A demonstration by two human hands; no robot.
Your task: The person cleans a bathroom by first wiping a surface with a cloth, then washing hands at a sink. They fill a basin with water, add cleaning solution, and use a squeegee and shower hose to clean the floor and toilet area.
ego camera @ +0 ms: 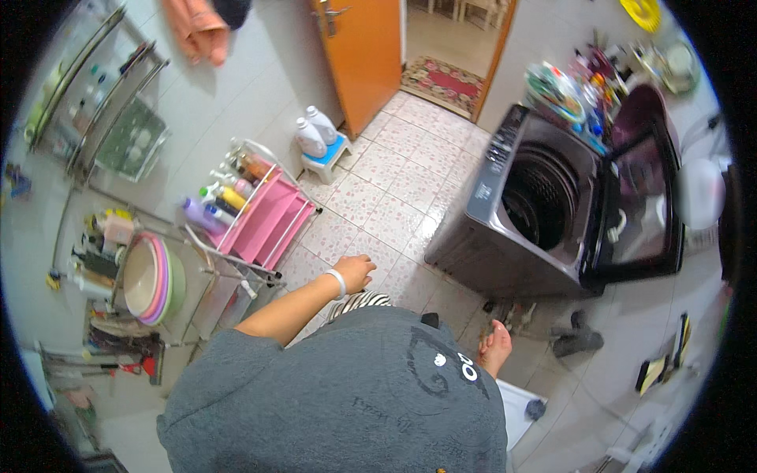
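My left hand (pixel 356 273), with a white band on its wrist, hangs in the air over the tiled floor. Its fingers are loosely bent and hold nothing. My right hand (pixel 495 346) is low at my right side, fingers partly curled, with nothing visible in it. Ahead to the right stands a dark grey top-loading washing machine (pixel 502 254). Its glass lid (pixel 641 201) is up, and the drum (pixel 532 195) shows no laundry in the part I can see. Neither hand touches the machine.
Left of me are a pink shelf cart (pixel 266 222) with bottles and a rack holding stacked basins (pixel 148 278). Two white jugs (pixel 313 135) stand on a small stool (pixel 326 161) beside an open orange door (pixel 366 59). A floral mat (pixel 443 84) lies in the doorway.
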